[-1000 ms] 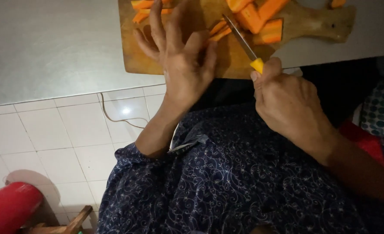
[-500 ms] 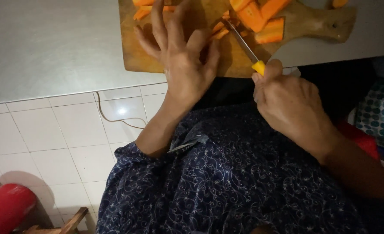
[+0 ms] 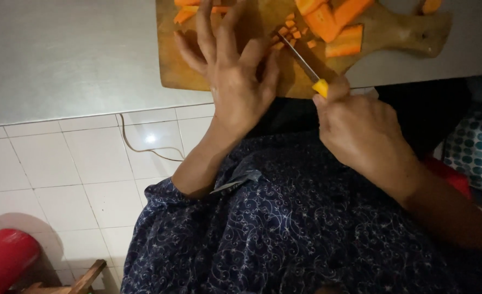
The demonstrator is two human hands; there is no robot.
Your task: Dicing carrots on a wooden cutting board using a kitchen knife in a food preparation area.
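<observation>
A wooden cutting board [image 3: 181,71] with a handle lies on the grey table [image 3: 61,54]. On it are orange carrot sticks [image 3: 336,24] and small diced carrot bits [image 3: 287,30]. My right hand [image 3: 360,128] grips a knife [image 3: 305,65] with a yellow handle, its blade pointing up-left into the diced bits. My left hand [image 3: 227,73] rests flat over the board with fingers spread, just left of the blade; whether it pins a carrot piece under the fingers is hidden.
More carrot pieces [image 3: 189,10] sit at the board's top left. Below the table edge are white floor tiles [image 3: 61,163] with a thin cable, a red object [image 3: 4,258] at bottom left, a dotted teal cloth [image 3: 477,155] at right, and my dark patterned clothing [image 3: 306,234].
The knife blade has shifted slightly left across the carrot, leaving more small diced bits beside it. My left hand has stayed spread on the board.
</observation>
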